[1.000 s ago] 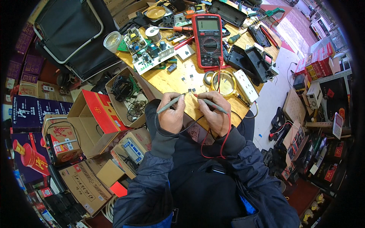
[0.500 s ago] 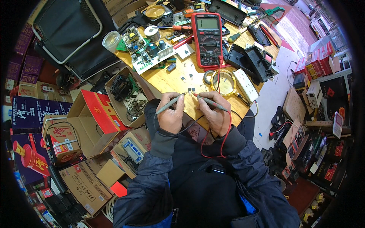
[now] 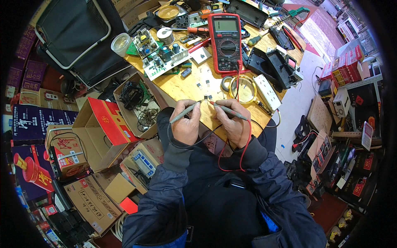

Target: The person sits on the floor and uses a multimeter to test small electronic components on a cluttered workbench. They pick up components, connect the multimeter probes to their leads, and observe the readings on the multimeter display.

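In my left hand (image 3: 185, 126) I pinch a grey test probe (image 3: 182, 113) with a black lead. My right hand (image 3: 236, 126) pinches another grey probe (image 3: 231, 112), this one with a red tip and red lead. Both probe tips point inward at a small black three-legged transistor (image 3: 206, 98) at the table's near edge. They are at or very near its legs; contact is too small to tell. Two similar transistors, one here (image 3: 208, 82) and one here (image 3: 199, 86), lie just beyond. Farther back lies a red-framed multimeter (image 3: 228, 45) with its display lit.
On the wooden table (image 3: 173, 89) are a circuit board (image 3: 165, 62), a yellow-rimmed magnifying glass (image 3: 254, 91), a white power strip (image 3: 268, 93), an open black plastic case (image 3: 271, 66) and a solder spool (image 3: 165, 37). Cardboard boxes (image 3: 95, 136) crowd the left; more clutter fills the right.
Almost nothing differs. Both hands keep their pinch on the probes in the same place, and the view has shifted very slightly.
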A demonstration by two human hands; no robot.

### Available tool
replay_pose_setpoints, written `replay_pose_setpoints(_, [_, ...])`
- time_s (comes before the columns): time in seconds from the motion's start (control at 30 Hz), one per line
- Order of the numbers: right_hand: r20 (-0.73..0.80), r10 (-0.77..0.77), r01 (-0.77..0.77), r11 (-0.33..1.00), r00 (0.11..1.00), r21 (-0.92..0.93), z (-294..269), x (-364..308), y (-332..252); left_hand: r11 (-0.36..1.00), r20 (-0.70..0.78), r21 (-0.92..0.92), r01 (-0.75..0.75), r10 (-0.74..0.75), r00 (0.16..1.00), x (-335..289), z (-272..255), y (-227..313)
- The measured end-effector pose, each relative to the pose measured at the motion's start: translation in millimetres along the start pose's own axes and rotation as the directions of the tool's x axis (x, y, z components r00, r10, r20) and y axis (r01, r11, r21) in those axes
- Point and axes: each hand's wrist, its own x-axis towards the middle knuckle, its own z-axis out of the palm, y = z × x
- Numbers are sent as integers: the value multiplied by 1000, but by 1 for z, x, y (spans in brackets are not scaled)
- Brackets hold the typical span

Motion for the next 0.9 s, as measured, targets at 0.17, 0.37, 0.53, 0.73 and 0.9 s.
replay_pose_setpoints(0.17, [-1, -5, 5, 1000, 1000, -9, 0, 0, -3, 1000, -1, -11, -9, 9, 1000, 0, 0, 0])
replay_pose_setpoints(0.37, [-3, -15, 15, 999, 1000, -36, 0, 0, -4, 1000, -2, 5, -24, 24, 1000, 0, 0, 3])
replay_pose_setpoints(0.53, [0, -14, 14, 999, 1000, -38, -1, 0, -4, 999, 57, 42, 29, -31, 998, -1, -4, 8])
replay_pose_setpoints(0.73, [2, 9, -9, 1000, 1000, 7, -1, -1, -8, 999, 48, 26, 25, -27, 999, 0, -2, 6])
replay_pose_setpoints(0.9, [25, 33, -34, 999, 999, 23, -4, -3, -10, 1000, 0, 11, -10, 10, 1000, 0, 0, 6])
